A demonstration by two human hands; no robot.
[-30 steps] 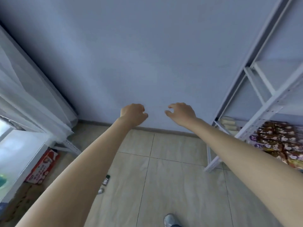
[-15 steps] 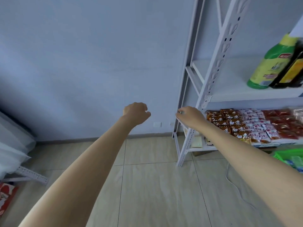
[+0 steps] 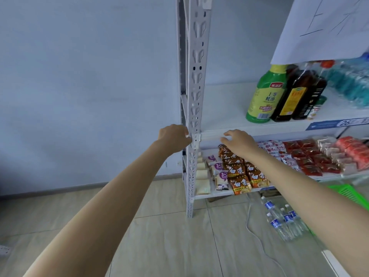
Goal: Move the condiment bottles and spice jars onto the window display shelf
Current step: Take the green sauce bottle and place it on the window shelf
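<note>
A green oyster-sauce bottle with a yellow cap stands on the white rack's upper shelf. Beside it to the right stand a dark sauce bottle with a yellow label and a second dark bottle. A small spice jar with a green lid stands in front of them. Both my arms reach forward, empty. My left hand hangs with loosely curled fingers just left of the rack's front post. My right hand hovers with relaxed fingers in front of the upper shelf's edge, left of and below the bottles.
The shelf below holds rows of snack packets and red packets. Water bottles and a white cable lie on the tiled floor under the rack. A green basket sits at right. A sheet of paper hangs above the bottles.
My view has swung right, from the curtain and blank wall to the rack. The bottles have come into view and both hands now sit near the rack's front.
</note>
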